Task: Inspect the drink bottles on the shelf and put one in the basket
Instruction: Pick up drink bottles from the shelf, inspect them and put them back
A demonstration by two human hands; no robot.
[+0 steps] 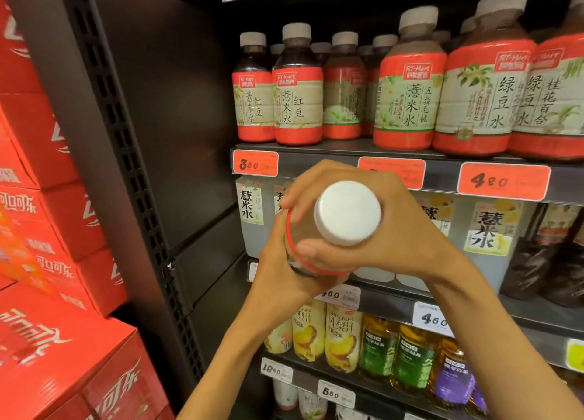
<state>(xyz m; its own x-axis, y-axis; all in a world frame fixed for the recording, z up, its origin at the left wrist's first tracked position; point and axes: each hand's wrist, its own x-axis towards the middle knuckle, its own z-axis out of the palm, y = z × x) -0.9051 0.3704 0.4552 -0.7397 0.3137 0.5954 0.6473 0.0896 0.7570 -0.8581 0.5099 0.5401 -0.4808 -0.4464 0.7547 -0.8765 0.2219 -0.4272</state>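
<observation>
I hold one drink bottle (346, 212) in front of the shelf, its white cap pointing at the camera and a red label rim showing below. My left hand (281, 271) cups the body from underneath. My right hand (395, 227) wraps the shoulder just under the cap. On the upper shelf (316, 164) stands a row of similar bottles (298, 88) with grey-white caps and red and cream labels. No basket is in view.
Stacked red cola cartons (53, 230) fill the left side. A black perforated upright (126, 154) edges the shelving. Lower shelves carry pale bottles (486, 230), yellow juice bottles (343, 337) and green tea bottles (410, 356). Orange price tags (504, 181) line the shelf fronts.
</observation>
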